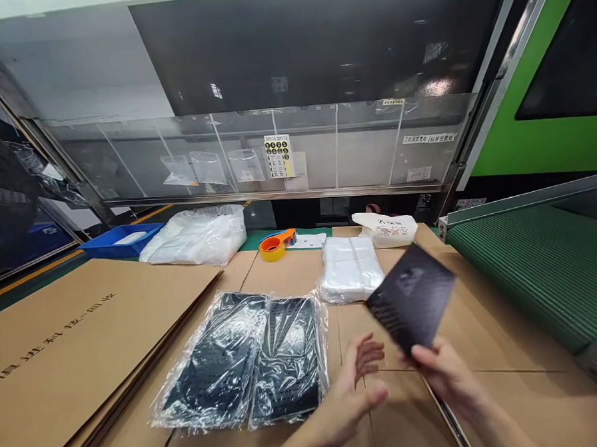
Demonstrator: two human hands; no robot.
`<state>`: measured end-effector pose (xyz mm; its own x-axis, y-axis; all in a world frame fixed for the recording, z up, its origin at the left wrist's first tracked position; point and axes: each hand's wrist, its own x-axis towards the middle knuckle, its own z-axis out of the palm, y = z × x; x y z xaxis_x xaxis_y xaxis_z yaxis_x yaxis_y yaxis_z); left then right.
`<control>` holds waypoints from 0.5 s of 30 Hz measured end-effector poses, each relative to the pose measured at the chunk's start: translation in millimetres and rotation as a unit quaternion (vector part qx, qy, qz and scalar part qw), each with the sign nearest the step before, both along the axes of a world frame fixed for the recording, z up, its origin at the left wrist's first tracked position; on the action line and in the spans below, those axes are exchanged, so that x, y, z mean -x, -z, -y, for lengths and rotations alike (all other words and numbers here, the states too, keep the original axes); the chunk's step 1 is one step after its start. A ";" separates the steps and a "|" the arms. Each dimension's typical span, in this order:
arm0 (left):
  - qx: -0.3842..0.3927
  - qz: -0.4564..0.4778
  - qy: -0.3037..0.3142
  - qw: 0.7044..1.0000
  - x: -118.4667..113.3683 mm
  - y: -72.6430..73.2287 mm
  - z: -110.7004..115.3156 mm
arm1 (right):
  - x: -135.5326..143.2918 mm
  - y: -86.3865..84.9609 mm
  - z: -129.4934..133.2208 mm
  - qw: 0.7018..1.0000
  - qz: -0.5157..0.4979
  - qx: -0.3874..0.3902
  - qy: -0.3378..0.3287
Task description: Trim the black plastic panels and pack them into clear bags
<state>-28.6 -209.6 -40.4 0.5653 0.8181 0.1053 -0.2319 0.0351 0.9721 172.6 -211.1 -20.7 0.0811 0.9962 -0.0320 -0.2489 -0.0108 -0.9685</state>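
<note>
My right hand (449, 372) grips a dark flat panel (412, 297) by its lower corner, thumb on the near face. The panel is raised and tilted, slightly blurred, with rows of slots along its left side. Below that hand runs the thin edge of another flat piece (447, 419); whether the hand holds it too I cannot tell. My left hand (359, 380) is open beside the panel, fingers spread and touching nothing. Left of it lie two black panels in clear plastic bags, a left one (220, 354) and a right one (288, 357).
Flat cardboard (84, 341) is stacked at left. Behind the bagged panels are an orange tape dispenser (275, 245), a bundle of clear bags (351, 267) and a white pouch (386, 229). A blue tray (119, 239) sits back left; a green conveyor belt (540, 257) borders the right.
</note>
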 end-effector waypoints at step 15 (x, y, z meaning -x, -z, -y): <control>0.258 0.220 -0.179 0.924 24.9 5.8 -19.7 | -23.3 52.0 -36.9 0.994 -0.103 0.027 -0.025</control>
<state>-53.5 -189.9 -46.2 0.2435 0.9498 -0.1964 -0.6866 0.3118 0.6568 195.9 -174.3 -72.7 0.0173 0.9951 -0.0972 -0.4391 -0.0798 -0.8949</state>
